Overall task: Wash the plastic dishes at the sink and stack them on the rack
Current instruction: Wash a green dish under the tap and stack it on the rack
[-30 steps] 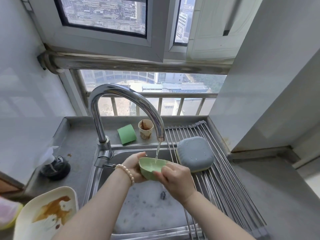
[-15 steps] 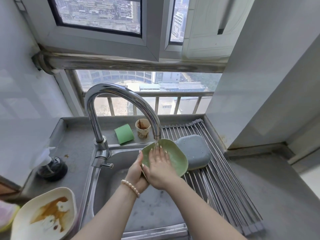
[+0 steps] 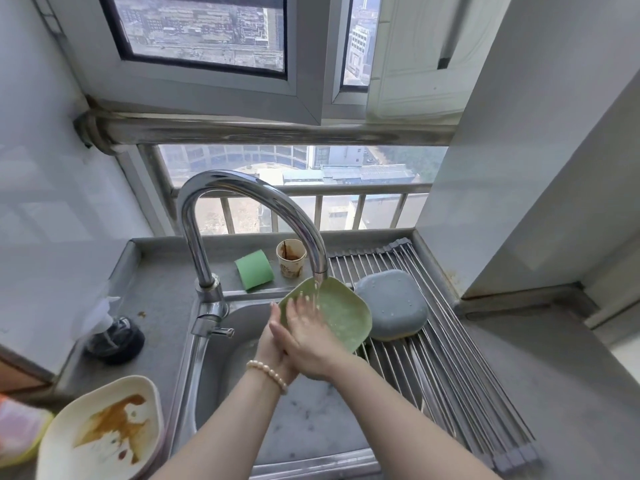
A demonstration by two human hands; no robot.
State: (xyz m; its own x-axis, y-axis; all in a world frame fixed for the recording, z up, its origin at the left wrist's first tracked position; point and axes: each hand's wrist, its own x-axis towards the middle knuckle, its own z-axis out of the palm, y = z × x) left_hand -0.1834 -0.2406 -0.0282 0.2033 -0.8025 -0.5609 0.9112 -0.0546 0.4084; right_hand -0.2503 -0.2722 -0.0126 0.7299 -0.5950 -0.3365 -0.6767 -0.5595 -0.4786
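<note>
A green plastic dish [image 3: 341, 315] is tilted up under the running faucet [image 3: 256, 216], above the sink [image 3: 304, 420]. My left hand [image 3: 273, 348] holds it from behind at its lower left edge, mostly hidden by my right hand. My right hand [image 3: 306, 332] lies flat on the dish's inner face, fingers straight in the water stream. A blue-grey dish [image 3: 391, 308] rests upside down on the roll-up rack [image 3: 450, 382] right of the sink. A cream plate [image 3: 104, 431] smeared with brown sauce sits on the counter at lower left.
A green sponge [image 3: 254, 273] and a stained paper cup [image 3: 291, 258] stand behind the sink. A dark soap dispenser [image 3: 114, 336] sits on the left counter. A pink and yellow item [image 3: 17, 431] shows at the left edge. Walls close in on both sides.
The green dish went from level under the tap to tilted upright facing me. My right hand moved from its rim onto its inner face and now rubs slightly higher.
</note>
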